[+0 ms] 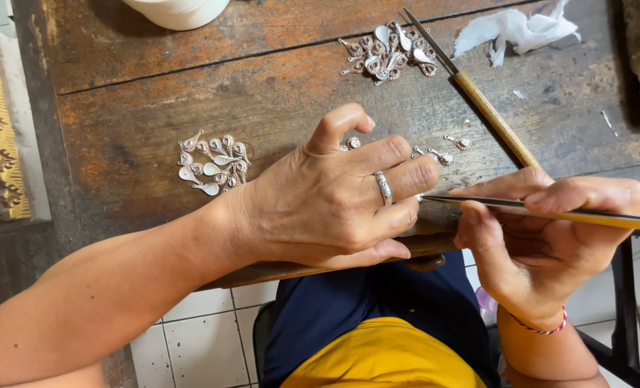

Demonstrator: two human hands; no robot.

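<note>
Head view, worn wooden workbench (155, 108). Left hand (327, 201) rests knuckles-up at the bench's near edge, fingers curled narrow around something small; a ring sits on one finger. The piece itself is hidden under the fingers, so I cannot tell its shape, only that the fist is closed where the tool tip meets it. Right hand (543, 230), at 3 o'clock from the left, pinches a slim metal file (543, 208) between thumb and forefinger, shaft level, tip touching the left fingertips. Judgement: the step in hand is filing or trimming one small silver filigree piece braced on the bench edge; the next stroke calls for a steady left-hand brace and a short, light push. A finished-looking cluster of silver filigree pieces (212, 164) lies at 10 o'clock from the left hand; a second heap (388, 52) at 12 o'clock, beside a wooden-handled tool (489, 115). Loose pieces (442, 154) just beyond the knuckles. Crumpled white tissue (517, 30) at 1 o'clock. The file's handle end runs out of frame on the right.
</note>
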